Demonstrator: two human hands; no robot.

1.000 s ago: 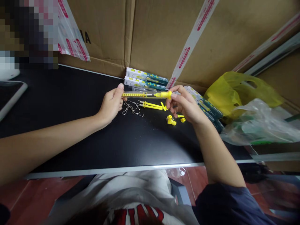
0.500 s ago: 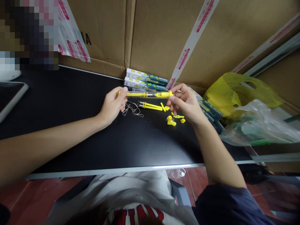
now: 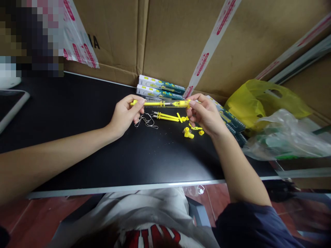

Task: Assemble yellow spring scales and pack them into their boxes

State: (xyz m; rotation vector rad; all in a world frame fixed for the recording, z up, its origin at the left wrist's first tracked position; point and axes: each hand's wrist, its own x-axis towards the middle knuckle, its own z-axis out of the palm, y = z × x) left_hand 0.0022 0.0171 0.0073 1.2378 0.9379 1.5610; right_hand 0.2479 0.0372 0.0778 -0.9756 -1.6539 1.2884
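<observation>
A clear tube with yellow parts and a metal spring inside (image 3: pixel 161 103) is held level above the black table. My left hand (image 3: pixel 127 112) pinches its left end, where a yellow tip sticks out. At the right end, my right hand (image 3: pixel 204 112) grips the yellow cap between thumb and fingers. Below the tube lie yellow rods with metal ends (image 3: pixel 167 117). Bent wire hooks (image 3: pixel 147 121) rest near my left hand. Small yellow pieces (image 3: pixel 189 133) are scattered beneath my right hand.
Printed narrow boxes (image 3: pixel 161 92) lie behind the tube, and more boxes (image 3: pixel 232 120) are at the right. A yellow bag (image 3: pixel 245 100) and a clear plastic bag (image 3: pixel 287 137) sit at the far right. A white-edged device (image 3: pixel 12 106) is at the left. Cardboard (image 3: pixel 176 38) stands behind.
My left fingers have shifted slightly right along the tube, showing more of its yellow tip. My right thumb has moved up onto the right end cap.
</observation>
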